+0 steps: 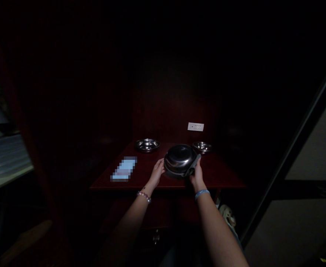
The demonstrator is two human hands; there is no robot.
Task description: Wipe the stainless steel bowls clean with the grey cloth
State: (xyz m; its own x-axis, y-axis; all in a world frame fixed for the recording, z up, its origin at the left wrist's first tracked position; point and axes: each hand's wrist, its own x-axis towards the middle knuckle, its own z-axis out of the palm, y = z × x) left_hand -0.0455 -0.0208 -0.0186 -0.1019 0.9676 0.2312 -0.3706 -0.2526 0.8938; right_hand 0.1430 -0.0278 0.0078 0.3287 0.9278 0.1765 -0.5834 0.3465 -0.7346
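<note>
A shiny metal bowl (180, 157) is held upside down over the dark red desk, its rounded base facing up. My left hand (158, 170) grips its rim on the left side. On the other side, my right hand (198, 174) is closed on a dark grey cloth (194, 167) pressed against the bowl's right edge. Behind the held bowl, a wide shallow metal bowl (147, 145) sits upright at the back left of the desk. A smaller metal bowl (202, 147) stands upright at the back right, partly close behind my right hand.
A blurred-out bright rectangle (124, 169) lies on the desk (104, 181) at the left. A white power socket (195, 127) is on the back panel. Below are a drawer knob (156, 236) and a pale clog-like shoe (227, 215). Dark side panels enclose the desk.
</note>
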